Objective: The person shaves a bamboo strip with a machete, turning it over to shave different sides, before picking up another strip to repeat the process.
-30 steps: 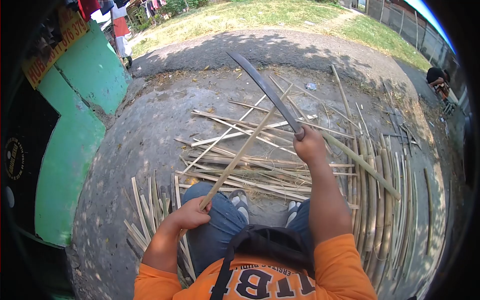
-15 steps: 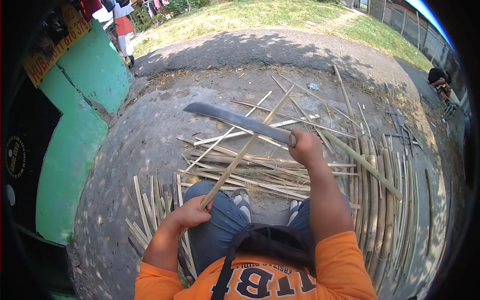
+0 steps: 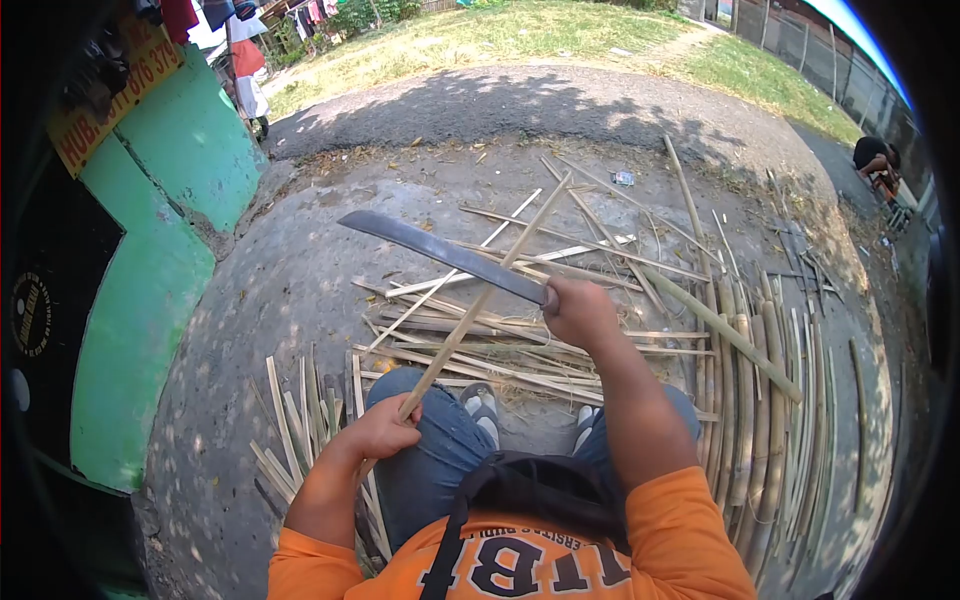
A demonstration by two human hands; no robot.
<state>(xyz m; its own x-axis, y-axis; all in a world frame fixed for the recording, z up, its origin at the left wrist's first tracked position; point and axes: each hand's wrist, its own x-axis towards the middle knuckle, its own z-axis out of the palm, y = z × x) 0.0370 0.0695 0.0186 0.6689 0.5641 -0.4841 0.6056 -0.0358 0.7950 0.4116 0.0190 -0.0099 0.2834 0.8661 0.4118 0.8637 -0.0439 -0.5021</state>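
My right hand (image 3: 580, 312) is wrapped round the handle of a machete (image 3: 430, 246), whose broad dark blade points up and to the left. The blade crosses over a bamboo strip (image 3: 462, 328) near the strip's middle. Around the lower part of that strip my left hand (image 3: 388, 428) is closed, beside my left knee. From there the strip slants up and away to the right, its far end above the other strips. A pile of split bamboo strips (image 3: 520, 362) lies on the ground just beyond my feet.
Long bamboo poles (image 3: 748, 410) lie side by side on my right, one thick pole (image 3: 722, 328) slanting across them. More strips (image 3: 290, 420) stand at my left. A green wall (image 3: 140, 330) rises on the left. Another person (image 3: 876, 160) crouches far right.
My right hand has moved left and slightly down with the machete, so the blade reaches further left across the strip. My left hand keeps its grip in nearly the same place.
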